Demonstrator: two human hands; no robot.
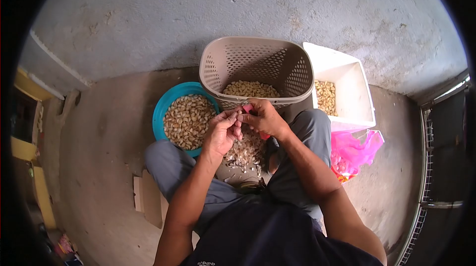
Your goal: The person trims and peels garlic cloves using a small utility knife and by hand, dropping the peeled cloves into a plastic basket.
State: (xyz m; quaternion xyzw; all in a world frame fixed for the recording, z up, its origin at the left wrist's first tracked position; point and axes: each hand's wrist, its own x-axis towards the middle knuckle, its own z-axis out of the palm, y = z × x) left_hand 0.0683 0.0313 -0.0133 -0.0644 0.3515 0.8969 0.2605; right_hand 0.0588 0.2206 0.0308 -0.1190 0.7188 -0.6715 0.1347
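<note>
My left hand (pixel 223 132) is closed in a pinch, its fingertips meeting my right hand over the front rim of the basket. A small pale piece seems to be between the fingers, mostly hidden. My right hand (pixel 267 118) is wrapped round a small tool with a red handle (pixel 249 109); a blade cannot be made out. Below the hands lies a heap of brown and whitish peelings (pixel 244 154). Left of them, a teal basin (pixel 157 117) holds many unpeeled, clove-like pieces (pixel 187 121). The brown perforated basket (pixel 255 43) has pale yellow peeled pieces (pixel 250 89) at its bottom.
A white foam box (pixel 351 87) with more pale pieces (pixel 325 96) stands right of the basket. In front of it lies a pink plastic bag (pixel 354 149). Cardboard (pixel 152 199) rests by my left leg. A grey wall (pixel 238 3) rises behind; a metal-framed door (pixel 425 167) is at right.
</note>
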